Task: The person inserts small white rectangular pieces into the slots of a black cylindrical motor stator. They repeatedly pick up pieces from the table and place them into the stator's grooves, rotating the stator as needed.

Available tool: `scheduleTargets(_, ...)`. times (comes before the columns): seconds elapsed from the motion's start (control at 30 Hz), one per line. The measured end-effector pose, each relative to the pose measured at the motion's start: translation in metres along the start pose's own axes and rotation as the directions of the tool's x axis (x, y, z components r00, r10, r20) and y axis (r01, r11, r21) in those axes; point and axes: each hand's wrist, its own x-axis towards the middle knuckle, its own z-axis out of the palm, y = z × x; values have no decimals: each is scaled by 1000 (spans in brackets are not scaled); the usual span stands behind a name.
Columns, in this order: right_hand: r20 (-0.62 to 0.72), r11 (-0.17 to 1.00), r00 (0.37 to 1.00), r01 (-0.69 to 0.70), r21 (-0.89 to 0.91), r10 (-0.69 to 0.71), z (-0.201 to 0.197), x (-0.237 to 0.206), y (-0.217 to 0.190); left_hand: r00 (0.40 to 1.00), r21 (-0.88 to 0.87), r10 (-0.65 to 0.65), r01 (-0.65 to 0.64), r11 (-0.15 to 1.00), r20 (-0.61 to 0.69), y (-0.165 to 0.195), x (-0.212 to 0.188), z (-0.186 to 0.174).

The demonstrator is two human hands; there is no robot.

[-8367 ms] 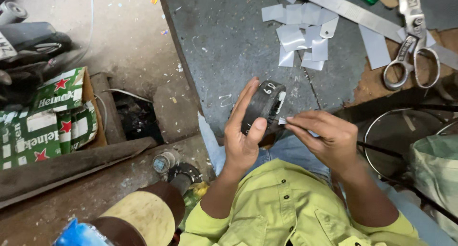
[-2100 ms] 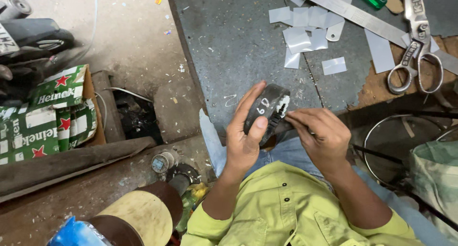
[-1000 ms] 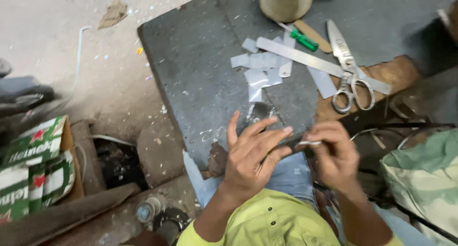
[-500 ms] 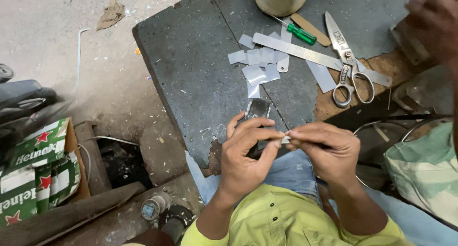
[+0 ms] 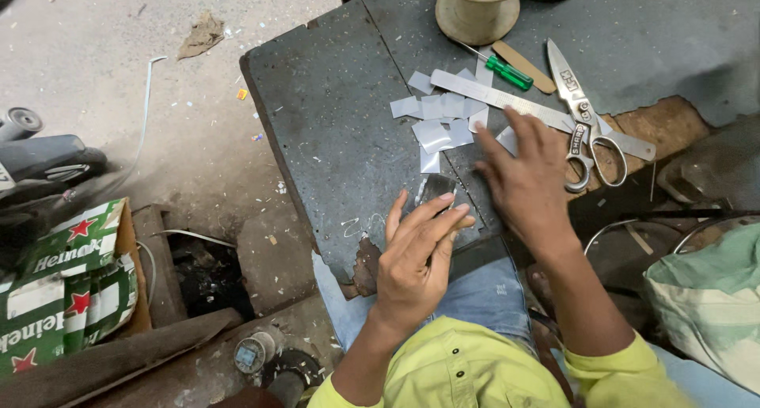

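Dark part point(image 5: 434, 190) gripped in left hand point(image 5: 416, 258); right hand point(image 5: 522, 178) touches paper pieces point(image 5: 443, 119).

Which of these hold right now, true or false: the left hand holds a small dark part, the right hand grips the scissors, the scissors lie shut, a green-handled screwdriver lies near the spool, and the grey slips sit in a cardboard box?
1. The left hand holds a small dark part. True.
2. The right hand grips the scissors. False: it reaches over the grey slips, fingers spread, with the scissors lying beside it.
3. The scissors lie shut. True: the blades are together on the bench.
4. A green-handled screwdriver lies near the spool. True.
5. The grey slips sit in a cardboard box. False: they lie loose on the dark bench top.
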Motion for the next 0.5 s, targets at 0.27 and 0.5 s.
scheduleTargets(0.27,104,991,985,136,19,-137,-22,-12,0,999,-23,-41,41,999,5,3,-1,-3)
scheduleTargets(0.5,83,967,969,220,127,-231,-49,-57,17,997,-23,-73,73,997,6,11,3,-1)
